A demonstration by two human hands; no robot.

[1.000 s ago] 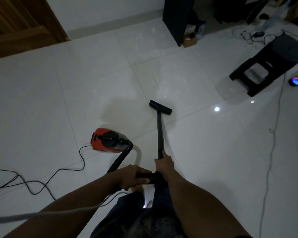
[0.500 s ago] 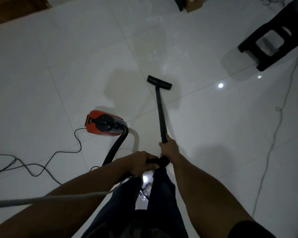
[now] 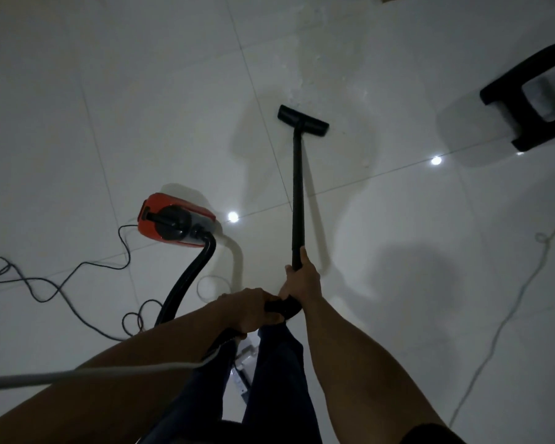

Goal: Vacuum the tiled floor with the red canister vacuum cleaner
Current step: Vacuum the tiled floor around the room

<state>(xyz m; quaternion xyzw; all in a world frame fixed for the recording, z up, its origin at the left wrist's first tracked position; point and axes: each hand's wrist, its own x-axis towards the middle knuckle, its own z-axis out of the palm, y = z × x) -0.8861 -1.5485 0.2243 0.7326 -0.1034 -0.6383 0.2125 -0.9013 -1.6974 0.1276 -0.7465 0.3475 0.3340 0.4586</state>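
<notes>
The floor spreads pale and glossy; a dusty patch lies just beyond the nozzle and looks uncleaned, so I judge much is left (how much is already done cannot be told); the vacuum sits on the tiles to the left, its hose curving back to the hands; the wand slants forward; the right hand grips it, the left hand grips the handle.
</notes>
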